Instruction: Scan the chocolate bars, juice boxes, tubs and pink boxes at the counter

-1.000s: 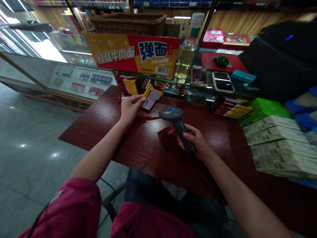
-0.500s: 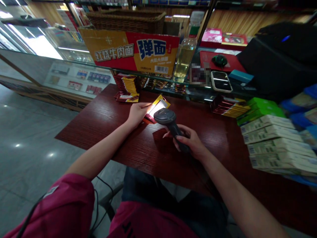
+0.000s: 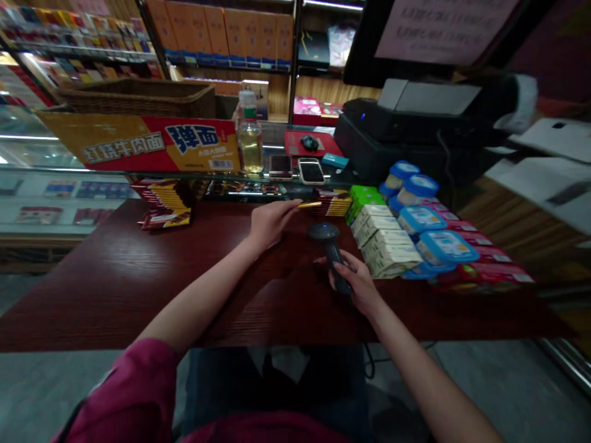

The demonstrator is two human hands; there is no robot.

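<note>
My left hand (image 3: 270, 220) grips a flat yellow-edged packet (image 3: 308, 204), held nearly level over the dark red wooden table (image 3: 115, 271). The packet's far end points at a stack of similar red and yellow packets (image 3: 333, 203). My right hand (image 3: 353, 284) is wrapped round the handle of a grey barcode scanner (image 3: 326, 235), whose head points forward just below and right of the packet.
Another stack of red and yellow packets (image 3: 165, 202) sits at the left under a glass counter. A noodle carton (image 3: 148, 143), a bottle (image 3: 250, 132) and a phone (image 3: 311, 171) rest on the glass. Green and pale boxes (image 3: 381, 237) and blue-lidded tubs (image 3: 422, 212) crowd the right.
The view has swung right and up. My left hand has carried the packet rightward and turned it flat, away from the scanner's face. My right hand keeps hold of the scanner.
</note>
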